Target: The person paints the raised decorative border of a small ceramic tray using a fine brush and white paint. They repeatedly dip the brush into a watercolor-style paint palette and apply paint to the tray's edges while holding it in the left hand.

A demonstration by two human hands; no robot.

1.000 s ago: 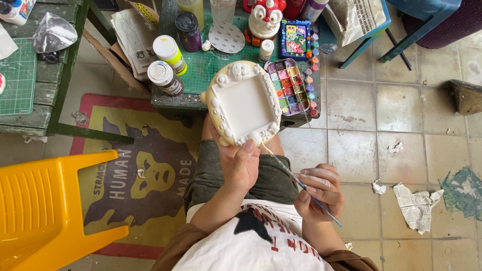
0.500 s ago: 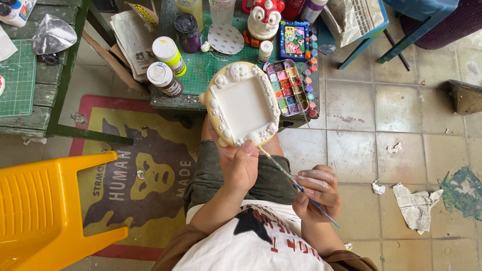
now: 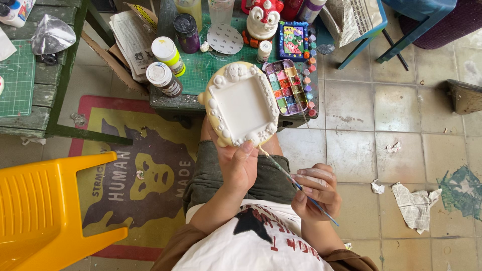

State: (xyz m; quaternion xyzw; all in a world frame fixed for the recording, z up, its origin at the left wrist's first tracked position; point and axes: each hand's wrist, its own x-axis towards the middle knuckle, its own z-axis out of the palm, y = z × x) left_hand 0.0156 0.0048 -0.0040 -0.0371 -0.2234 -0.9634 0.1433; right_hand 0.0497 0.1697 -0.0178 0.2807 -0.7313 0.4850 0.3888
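Stool (image 3: 45, 211) of yellow plastic fills the lower left, beside a printed rug (image 3: 145, 170) on the tiled floor. Above, a low green table (image 3: 211, 70) carries paint bottles, a watercolour palette (image 3: 287, 86) and a red-and-white figurine (image 3: 264, 19). Over the seated person's lap, the left hand (image 3: 241, 168) grips the lower edge of a cream ornate frame (image 3: 242, 104), face up. The right hand (image 3: 315, 189) pinches a thin paintbrush (image 3: 296, 184), its tip touching the frame's bottom rim.
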